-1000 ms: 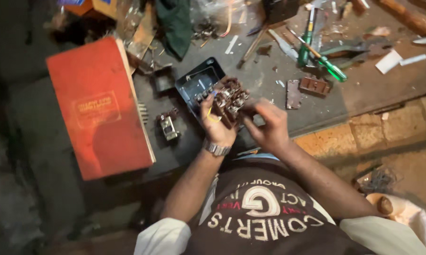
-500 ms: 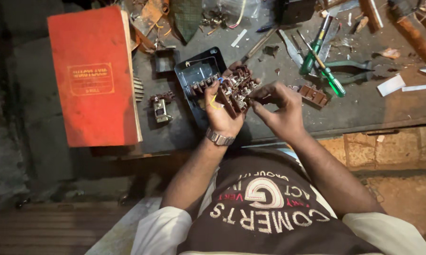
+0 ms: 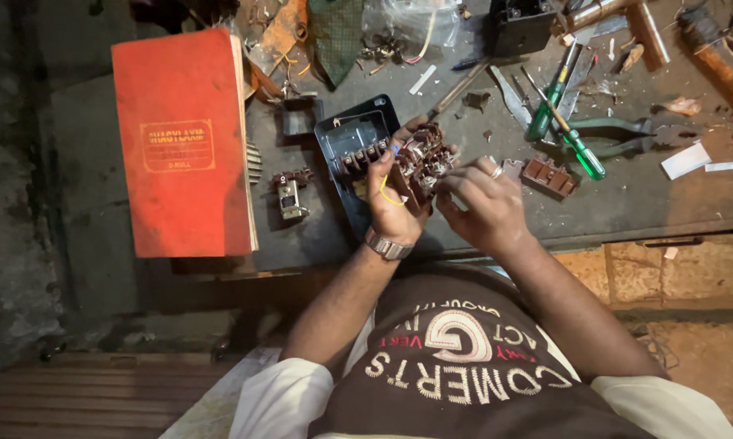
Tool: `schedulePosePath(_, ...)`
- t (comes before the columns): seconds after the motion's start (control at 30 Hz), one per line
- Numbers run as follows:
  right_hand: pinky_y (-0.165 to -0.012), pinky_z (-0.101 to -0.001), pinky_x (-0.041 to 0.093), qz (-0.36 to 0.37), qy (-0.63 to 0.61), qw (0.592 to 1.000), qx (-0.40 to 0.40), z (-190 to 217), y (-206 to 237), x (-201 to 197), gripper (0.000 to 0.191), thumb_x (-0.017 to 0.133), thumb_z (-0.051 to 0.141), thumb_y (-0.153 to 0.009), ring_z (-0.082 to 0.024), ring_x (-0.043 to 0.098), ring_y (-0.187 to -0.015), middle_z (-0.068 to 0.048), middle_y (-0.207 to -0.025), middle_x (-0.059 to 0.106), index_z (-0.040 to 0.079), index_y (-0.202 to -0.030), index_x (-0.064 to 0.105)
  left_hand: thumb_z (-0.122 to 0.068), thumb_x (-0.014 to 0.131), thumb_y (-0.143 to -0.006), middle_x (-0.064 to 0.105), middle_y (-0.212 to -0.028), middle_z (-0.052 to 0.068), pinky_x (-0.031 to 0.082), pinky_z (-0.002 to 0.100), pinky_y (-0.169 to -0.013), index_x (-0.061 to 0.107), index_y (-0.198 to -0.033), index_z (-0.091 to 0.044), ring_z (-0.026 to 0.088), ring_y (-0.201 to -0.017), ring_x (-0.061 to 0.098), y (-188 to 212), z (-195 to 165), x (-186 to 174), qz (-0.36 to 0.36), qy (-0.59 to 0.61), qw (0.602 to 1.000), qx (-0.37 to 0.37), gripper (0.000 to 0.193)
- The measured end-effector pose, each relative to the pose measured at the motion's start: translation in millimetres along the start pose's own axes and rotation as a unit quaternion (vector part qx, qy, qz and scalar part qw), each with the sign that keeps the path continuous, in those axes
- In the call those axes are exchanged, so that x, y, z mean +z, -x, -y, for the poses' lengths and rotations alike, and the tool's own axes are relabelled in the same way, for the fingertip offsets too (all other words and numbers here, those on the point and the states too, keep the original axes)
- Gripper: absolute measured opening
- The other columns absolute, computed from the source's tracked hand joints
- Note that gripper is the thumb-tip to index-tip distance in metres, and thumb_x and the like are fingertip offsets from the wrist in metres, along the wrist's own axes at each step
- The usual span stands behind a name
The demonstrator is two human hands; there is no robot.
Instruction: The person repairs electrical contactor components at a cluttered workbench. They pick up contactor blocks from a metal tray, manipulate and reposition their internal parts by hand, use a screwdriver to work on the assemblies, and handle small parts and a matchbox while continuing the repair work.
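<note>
My left hand [image 3: 395, 199], with a metal watch on the wrist, grips a brown electrical switch assembly [image 3: 423, 158] with copper contacts, held above the workbench. A yellow wire loops across that palm. My right hand [image 3: 480, 203], wearing a ring, pinches the assembly's right side with its fingertips. Just behind the hands lies a black plastic switch housing [image 3: 354, 142] with a row of terminals inside.
A thick red book [image 3: 183, 142] lies at the left. A small switch part [image 3: 289, 195] and a black square frame [image 3: 300, 116] lie beside it. Green-handled screwdrivers [image 3: 557, 102], pliers [image 3: 626, 130], a brown terminal block [image 3: 549, 175] and scraps cover the right. The bench edge [image 3: 626, 236] runs below.
The view has shifted so the bench sits more squarely ahead. Both hands stay on the switch assembly, the right fingers working at its side.
</note>
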State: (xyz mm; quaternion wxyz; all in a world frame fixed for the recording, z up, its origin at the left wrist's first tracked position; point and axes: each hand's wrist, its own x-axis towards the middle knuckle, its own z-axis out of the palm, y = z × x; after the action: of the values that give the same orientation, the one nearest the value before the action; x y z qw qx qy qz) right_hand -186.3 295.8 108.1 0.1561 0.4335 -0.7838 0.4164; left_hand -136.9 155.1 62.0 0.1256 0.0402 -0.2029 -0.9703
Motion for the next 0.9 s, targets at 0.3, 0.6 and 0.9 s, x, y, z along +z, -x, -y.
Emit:
schedulePosePath(0.3,-0.08,-0.0341,0.055,-0.007,-0.104,0.986,0.131,-0.3,7.6,3.2,0.02,0.082,0.0,-0.084,-0.026,0.072,-0.093,-0.013,-0.103,0.073,0.003,-0.102,0.074,-0.039,0.045,-0.105,0.064,-0.135,0.017,0.052,0.048,-0.106,0.045,-0.15,0.0,0.036,-0.121,0.065,-6.0,-4.3,-2.0,-0.005,0.028,1.0,-0.013,0.06)
schedulePosePath(0.6,-0.08,-0.0356,0.055,0.019,-0.11,0.982,0.153,-6.4,10.8,7.4,0.015,0.079,0.001,-0.089,-0.027,0.07,-0.092,-0.013,-0.1,0.069,0.001,-0.1,0.069,-0.038,0.043,-0.108,0.064,-0.136,0.016,0.052,0.047,-0.108,0.048,-0.151,0.001,0.034,-0.123,0.065,-4.6,-2.3,-2.0,0.013,0.019,1.0,-0.016,0.058)
schedulePosePath(0.9,-0.095,-0.0416,0.055,0.033,-0.128,0.985,0.108,-7.6,7.3,2.0,0.017,0.077,0.0,-0.09,-0.029,0.069,-0.095,-0.013,-0.102,0.067,0.0,-0.102,0.064,-0.037,0.043,-0.107,0.065,-0.135,0.016,0.051,0.047,-0.109,0.047,-0.15,0.002,0.035,-0.121,0.066,-4.6,-2.6,-2.4,-0.008,-0.012,1.0,-0.01,0.058)
